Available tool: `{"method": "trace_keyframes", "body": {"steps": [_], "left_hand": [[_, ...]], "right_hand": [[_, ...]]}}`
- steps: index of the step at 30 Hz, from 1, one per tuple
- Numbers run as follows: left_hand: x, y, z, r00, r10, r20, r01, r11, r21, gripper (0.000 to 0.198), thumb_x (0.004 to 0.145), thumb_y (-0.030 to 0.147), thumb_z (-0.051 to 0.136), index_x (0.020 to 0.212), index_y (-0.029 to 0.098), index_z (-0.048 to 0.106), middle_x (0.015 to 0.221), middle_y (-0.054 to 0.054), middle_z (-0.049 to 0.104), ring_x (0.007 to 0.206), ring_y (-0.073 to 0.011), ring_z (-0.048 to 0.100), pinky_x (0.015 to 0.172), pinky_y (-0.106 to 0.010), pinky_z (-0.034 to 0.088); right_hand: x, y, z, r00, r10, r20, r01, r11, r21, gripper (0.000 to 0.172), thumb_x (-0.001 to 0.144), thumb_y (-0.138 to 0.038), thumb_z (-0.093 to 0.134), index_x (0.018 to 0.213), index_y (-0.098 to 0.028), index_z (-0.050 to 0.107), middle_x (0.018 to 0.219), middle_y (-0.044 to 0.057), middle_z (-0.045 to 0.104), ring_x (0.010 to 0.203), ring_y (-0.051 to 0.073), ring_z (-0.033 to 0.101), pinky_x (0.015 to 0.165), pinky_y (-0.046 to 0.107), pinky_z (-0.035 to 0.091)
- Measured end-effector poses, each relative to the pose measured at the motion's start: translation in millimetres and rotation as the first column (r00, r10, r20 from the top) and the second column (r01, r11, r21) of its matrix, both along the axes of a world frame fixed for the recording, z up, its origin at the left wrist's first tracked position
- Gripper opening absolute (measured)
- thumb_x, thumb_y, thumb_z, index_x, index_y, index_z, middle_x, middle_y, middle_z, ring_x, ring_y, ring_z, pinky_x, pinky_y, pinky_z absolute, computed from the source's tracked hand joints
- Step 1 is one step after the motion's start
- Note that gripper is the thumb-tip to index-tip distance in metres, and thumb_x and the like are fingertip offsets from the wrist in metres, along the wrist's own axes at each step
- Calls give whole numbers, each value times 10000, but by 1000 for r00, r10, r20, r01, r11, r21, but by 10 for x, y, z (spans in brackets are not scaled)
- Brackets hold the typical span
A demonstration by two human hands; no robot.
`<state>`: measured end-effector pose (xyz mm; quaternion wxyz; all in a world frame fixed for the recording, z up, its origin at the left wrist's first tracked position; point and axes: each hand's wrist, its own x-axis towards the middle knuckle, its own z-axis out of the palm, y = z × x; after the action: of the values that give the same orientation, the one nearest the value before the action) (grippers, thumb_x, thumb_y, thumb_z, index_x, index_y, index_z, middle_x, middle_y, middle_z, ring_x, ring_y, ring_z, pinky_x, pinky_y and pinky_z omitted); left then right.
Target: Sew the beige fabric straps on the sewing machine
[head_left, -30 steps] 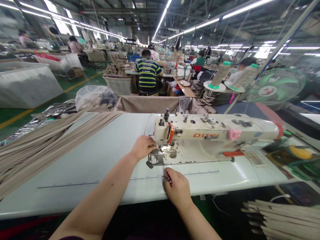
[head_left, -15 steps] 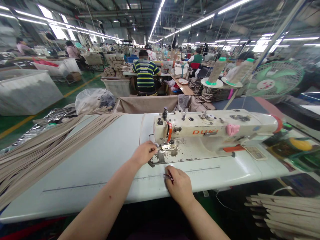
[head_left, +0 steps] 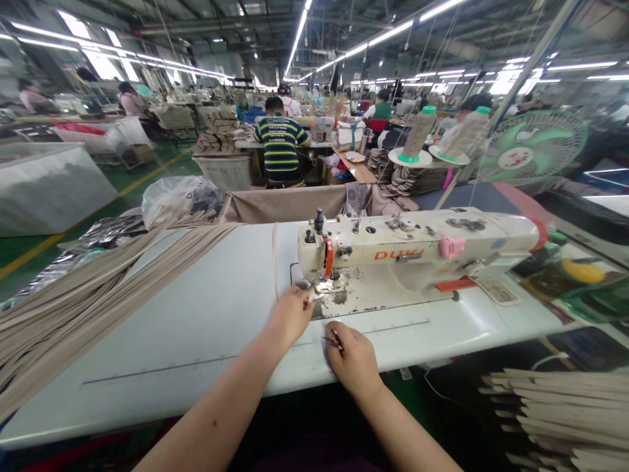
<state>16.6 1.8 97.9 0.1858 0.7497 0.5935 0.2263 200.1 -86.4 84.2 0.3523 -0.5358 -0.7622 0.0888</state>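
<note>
A cream sewing machine (head_left: 403,252) lies across the white table (head_left: 196,314). My left hand (head_left: 291,314) is closed, pinching something small and pale just in front of the needle area. A thin beige strip (head_left: 274,259) runs from there toward the far table edge. My right hand (head_left: 354,357) rests on the table near its front edge, fingers closed on a small metal tool with a red part (head_left: 333,339).
A pile of long beige strips (head_left: 88,288) covers the table's left side. More strips (head_left: 560,410) are stacked low at the right. Thread cones (head_left: 417,134) and a green fan (head_left: 533,147) stand behind the machine. A person in a striped shirt (head_left: 280,144) sits ahead.
My left hand has drawn back from the presser foot toward me, still pinched. My right hand has stayed in much the same spot on the table.
</note>
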Motion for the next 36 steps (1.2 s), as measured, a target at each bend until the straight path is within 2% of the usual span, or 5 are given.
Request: {"method": "trace_keyframes", "body": {"steps": [11, 17, 26, 31, 36], "left_hand": [[213, -175, 72, 993, -51, -109, 43, 996, -73, 209, 855, 129, 558, 1041, 175, 639, 1012, -116, 656, 952, -241, 679, 843, -315, 544], [197, -333, 99, 970, -150, -192, 135, 987, -92, 517, 779, 209, 763, 1247, 159, 550, 1149, -138, 619, 946, -253, 689, 833, -316, 563], [177, -357, 207, 949, -227, -219, 250, 965, 83, 348, 835, 244, 780, 1091, 144, 566, 1193, -124, 553, 1134, -283, 608, 1042, -414, 513], [109, -341, -89, 946, -268, -184, 307, 924, 231, 283, 926, 264, 627, 1155, 152, 504, 1202, -134, 546, 1138, -287, 619, 1034, -439, 525], [-26, -166, -448, 905, -323, -276, 408, 841, 355, 422, 952, 474, 499, 1184, 123, 538, 1192, -170, 559, 1141, -323, 612, 1009, -448, 540]], "right_hand": [[75, -19, 41, 976, 40, -212, -61, 994, -94, 248, 875, -143, 492, 1049, -217, 653, 750, -1, 661, 678, 166, 611, 658, 257, 449], [207, -67, 182, 903, 31, -429, -132, 969, -208, 204, 974, -315, 519, 1003, -230, 702, 690, -23, 599, 607, 146, 544, 585, 245, 448], [812, -339, 90, 715, -312, -625, 110, 934, -341, 408, 960, -583, 562, 950, -202, 708, 567, -40, 504, 526, 144, 477, 528, 267, 401], [1341, -492, -140, 522, -593, -613, 457, 801, -386, 597, 882, -766, 528, 877, -190, 687, 575, -28, 525, 540, 148, 488, 543, 275, 421], [2069, -673, -479, 333, -812, -480, 708, 551, -441, 687, 912, -786, 402, 939, -160, 684, 774, 58, 683, 654, 192, 627, 595, 307, 500]]}}
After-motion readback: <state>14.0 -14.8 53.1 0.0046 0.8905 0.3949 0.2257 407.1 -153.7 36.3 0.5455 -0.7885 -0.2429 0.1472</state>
